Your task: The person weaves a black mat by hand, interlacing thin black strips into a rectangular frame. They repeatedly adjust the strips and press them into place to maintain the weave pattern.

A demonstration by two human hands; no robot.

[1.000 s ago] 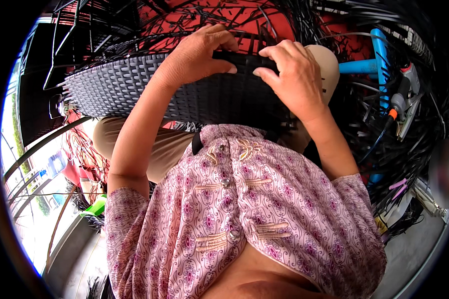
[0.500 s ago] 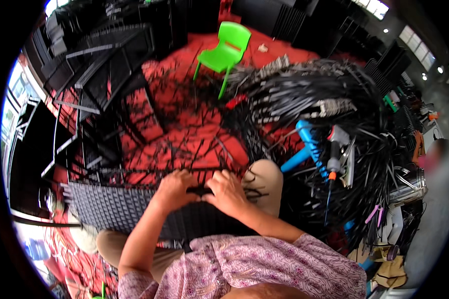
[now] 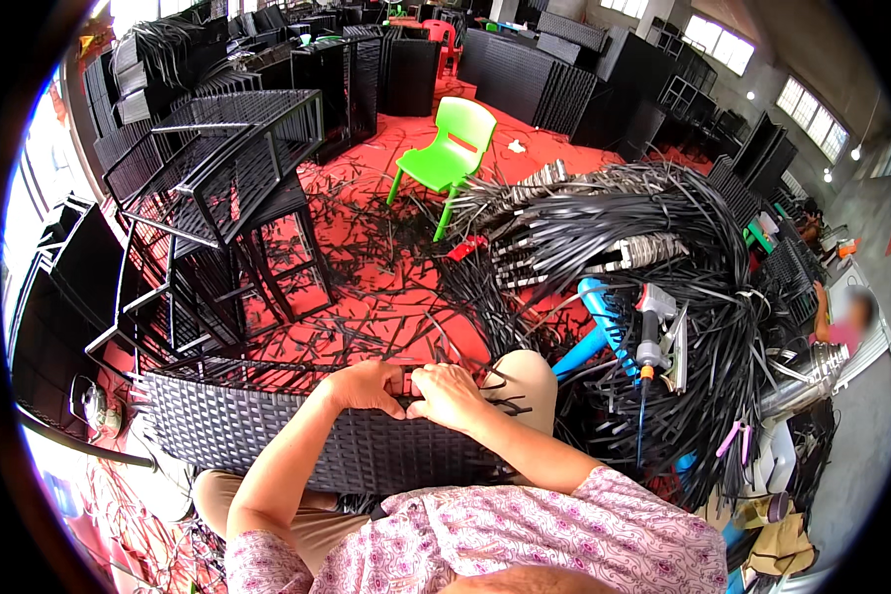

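Across my lap lies a black woven rattan-style panel (image 3: 238,421), its weave of flat strips facing me. My left hand (image 3: 366,386) is closed on its upper edge, thumb on the near side and fingers bent over the top. Right beside it, my right hand (image 3: 447,396) grips the same edge, its thumb close to the left thumb. The fingertips are partly hidden behind the edge, so any single strip between them cannot be made out. A few loose strip ends (image 3: 510,404) stick out past the right hand, over my knee.
A stack of black metal frames (image 3: 218,188) stands at the left. Ahead is a green chair (image 3: 445,148) on the red floor covering (image 3: 366,327), strewn with strip scraps. At right lie a large bundle of black strips (image 3: 624,218), an air tool (image 3: 651,327) and pink-handled cutters (image 3: 734,439).
The head view has tilted upward, showing more of the far room. Both hands stay on the panel's upper edge, with their fingers slightly shifted.
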